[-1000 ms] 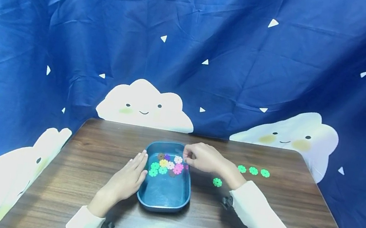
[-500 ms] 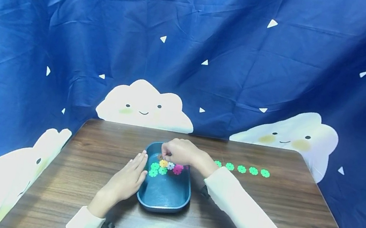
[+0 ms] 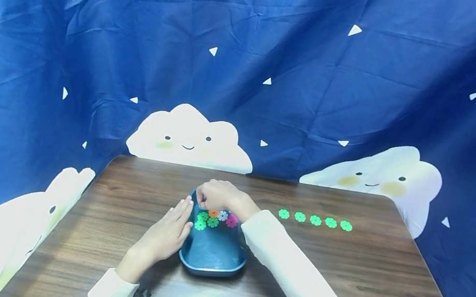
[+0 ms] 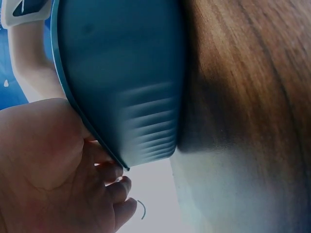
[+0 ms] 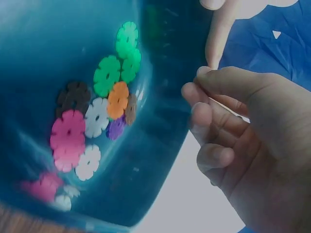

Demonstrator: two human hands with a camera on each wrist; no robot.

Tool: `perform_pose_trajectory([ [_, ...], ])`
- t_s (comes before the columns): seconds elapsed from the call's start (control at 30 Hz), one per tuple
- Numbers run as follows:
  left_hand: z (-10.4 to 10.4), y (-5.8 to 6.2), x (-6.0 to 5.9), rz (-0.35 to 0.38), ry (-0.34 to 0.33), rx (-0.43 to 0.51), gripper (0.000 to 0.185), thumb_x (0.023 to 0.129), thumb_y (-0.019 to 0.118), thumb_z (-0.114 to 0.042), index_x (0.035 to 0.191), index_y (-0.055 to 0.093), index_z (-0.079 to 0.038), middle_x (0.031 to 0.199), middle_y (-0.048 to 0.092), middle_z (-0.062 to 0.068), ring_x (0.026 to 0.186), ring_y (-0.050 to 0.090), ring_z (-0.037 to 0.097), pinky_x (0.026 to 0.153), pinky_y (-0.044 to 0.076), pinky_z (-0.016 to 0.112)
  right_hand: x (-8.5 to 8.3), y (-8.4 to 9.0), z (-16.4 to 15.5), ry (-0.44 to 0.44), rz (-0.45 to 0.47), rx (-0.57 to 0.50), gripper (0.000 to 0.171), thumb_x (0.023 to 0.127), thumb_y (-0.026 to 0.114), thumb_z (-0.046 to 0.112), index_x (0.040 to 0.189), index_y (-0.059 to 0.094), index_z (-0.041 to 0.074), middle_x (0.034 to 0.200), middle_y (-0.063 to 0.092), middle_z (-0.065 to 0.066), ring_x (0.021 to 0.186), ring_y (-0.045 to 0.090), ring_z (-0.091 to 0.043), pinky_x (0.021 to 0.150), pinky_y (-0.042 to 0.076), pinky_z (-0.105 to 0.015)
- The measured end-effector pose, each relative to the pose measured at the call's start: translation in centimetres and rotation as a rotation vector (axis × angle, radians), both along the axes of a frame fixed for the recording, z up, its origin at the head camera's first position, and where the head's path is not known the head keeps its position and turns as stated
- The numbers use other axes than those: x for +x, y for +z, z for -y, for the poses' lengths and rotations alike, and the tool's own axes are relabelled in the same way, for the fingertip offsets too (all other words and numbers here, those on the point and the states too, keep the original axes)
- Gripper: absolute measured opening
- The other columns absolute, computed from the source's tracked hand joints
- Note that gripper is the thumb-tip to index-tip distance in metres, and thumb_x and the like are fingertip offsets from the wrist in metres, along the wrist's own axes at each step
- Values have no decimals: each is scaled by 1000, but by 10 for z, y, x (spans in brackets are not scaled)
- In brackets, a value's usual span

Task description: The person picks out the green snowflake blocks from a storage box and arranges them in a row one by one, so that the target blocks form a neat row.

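Many multicolour flower discs (image 3: 214,218) in blue tray (image 3: 209,262); L grip (image 3: 167,234) flat, R grip (image 3: 216,195) curled, contents unclear.

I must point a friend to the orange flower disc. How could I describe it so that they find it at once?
On the table stands a blue tray. Discs cluster at its far end, below the right hand. Among green, white and pink ones, the orange disc is the only orange one.

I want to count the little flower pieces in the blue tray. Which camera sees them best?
The right wrist view: the flower pieces show large and separate inside the blue tray. The head view shows them small and bunched; the left wrist view shows only the tray's outside.
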State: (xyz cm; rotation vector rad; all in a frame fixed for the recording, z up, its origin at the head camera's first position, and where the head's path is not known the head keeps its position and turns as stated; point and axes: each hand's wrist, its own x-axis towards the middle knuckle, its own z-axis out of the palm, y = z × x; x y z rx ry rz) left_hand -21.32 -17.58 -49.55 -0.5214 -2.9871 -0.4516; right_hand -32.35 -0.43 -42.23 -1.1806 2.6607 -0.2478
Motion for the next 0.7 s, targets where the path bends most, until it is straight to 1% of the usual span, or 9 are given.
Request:
perform_pose_trajectory([
  [0.17, -1, 1, 0, 7, -9, 4, 57, 107, 37, -29, 155, 23, -2, 164, 18, 13, 152, 18, 27, 122, 25, 49, 0, -8, 11, -27, 23, 50, 6, 93, 66, 25, 96, 70, 21, 82, 64, 10, 74, 59, -9, 70, 51, -24],
  [0.37, -2, 2, 0, 16, 1, 40, 56, 107, 36, -29, 155, 24, -1, 164, 18, 13, 151, 21, 30, 122, 26, 50, 7, -17, 19, -90, 95, 85, 14, 92, 69, 23, 105, 71, 21, 80, 65, 8, 72, 60, -11, 68, 52, -26],
  [0.43, -2, 2, 0, 15, 3, 45, 56, 107, 37, -28, 154, 24, -1, 164, 19, 13, 151, 22, 30, 122, 26, 50, 9, -20, 20, -108, 109, 92, 19, 91, 70, 24, 110, 70, 22, 81, 65, 8, 73, 60, -12, 68, 52, -28],
  [0.53, -2, 2, 0, 6, -5, 31, 57, 106, 38, -28, 154, 24, -1, 164, 19, 14, 151, 23, 30, 121, 27, 50, 12, -24, 22, -119, 93, 131, 29, 90, 71, 26, 119, 68, 23, 90, 68, 8, 76, 60, -11, 74, 54, -30],
  [0.6, -2, 1, 0, 8, -3, 29, 57, 106, 38, -28, 154, 24, -1, 164, 19, 14, 151, 22, 30, 121, 27, 50, 13, -27, 23, -117, 76, 155, 37, 90, 71, 27, 126, 65, 23, 101, 70, 6, 80, 61, -12, 79, 56, -32],
  [0.7, -2, 0, 0, 14, 2, 29, 57, 106, 37, -29, 155, 22, -2, 164, 18, 13, 151, 23, 29, 122, 26, 49, 14, -33, 24, -125, 63, 188, 44, 87, 74, 28, 130, 63, 25, 119, 68, 2, 90, 62, -15, 89, 57, -36],
])
